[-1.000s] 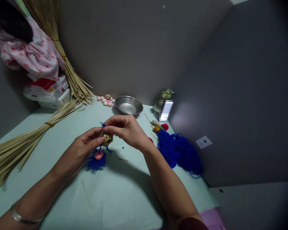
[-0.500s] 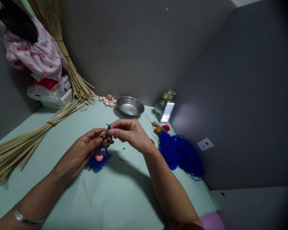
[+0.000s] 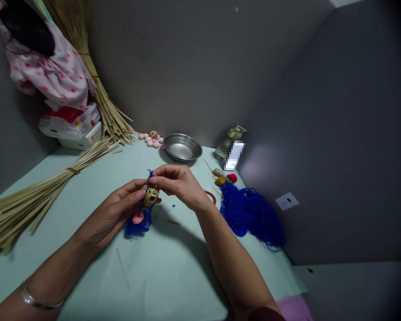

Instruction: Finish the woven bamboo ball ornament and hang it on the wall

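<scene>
Between the fingers of my left hand (image 3: 128,200) is a small woven bamboo ball (image 3: 151,196) with open gaps. My right hand (image 3: 175,180) pinches a short blue yarn cord (image 3: 150,173) just above the ball. A pink bead (image 3: 138,218) hangs on blue yarn below my left fingers. Under the bead shows a fluffy blue yarn tassel (image 3: 138,228). My left fingertips partly cover the ball, and where the cord meets it cannot be made out.
A steel bowl (image 3: 182,147) stands at the back, beside several pale beads (image 3: 150,140). Blue yarn (image 3: 250,214) is heaped at right, near small yarn bundles (image 3: 222,179) and a red-handled tool (image 3: 211,196). A tied bundle of bamboo strips (image 3: 43,189) lies at left. A phone (image 3: 234,156) leans behind.
The woven ball has turned and shifted slightly right, showing more of its open side. Both hands keep their hold. The whole view has moved a little.
</scene>
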Demonstrator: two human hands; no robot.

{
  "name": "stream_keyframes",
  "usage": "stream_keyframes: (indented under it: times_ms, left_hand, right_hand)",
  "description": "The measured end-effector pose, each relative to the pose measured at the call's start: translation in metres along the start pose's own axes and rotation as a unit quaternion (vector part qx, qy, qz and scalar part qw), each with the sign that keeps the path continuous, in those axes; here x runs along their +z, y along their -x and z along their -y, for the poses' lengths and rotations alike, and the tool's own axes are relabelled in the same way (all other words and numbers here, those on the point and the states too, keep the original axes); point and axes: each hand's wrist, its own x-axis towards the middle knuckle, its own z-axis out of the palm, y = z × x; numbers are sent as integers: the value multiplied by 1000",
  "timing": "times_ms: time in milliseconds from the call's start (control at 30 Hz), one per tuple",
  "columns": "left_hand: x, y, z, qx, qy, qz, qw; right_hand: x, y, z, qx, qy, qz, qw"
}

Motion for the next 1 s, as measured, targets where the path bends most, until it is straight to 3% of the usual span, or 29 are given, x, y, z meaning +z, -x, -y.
stream_keyframes:
  times_ms: [267,700,1000]
  left_hand:
    - [-4,0,3,1,-9,-8,1000]
    - [-8,-7,6,44,19,-44,998]
    - [-7,-5,8,56,-30,-67,996]
  right_hand:
    - [-2,1,-1,22,-27,0,999]
    - [-1,13,12,31,-30,86,995]
    - [7,8,8,4,22,11,1000]
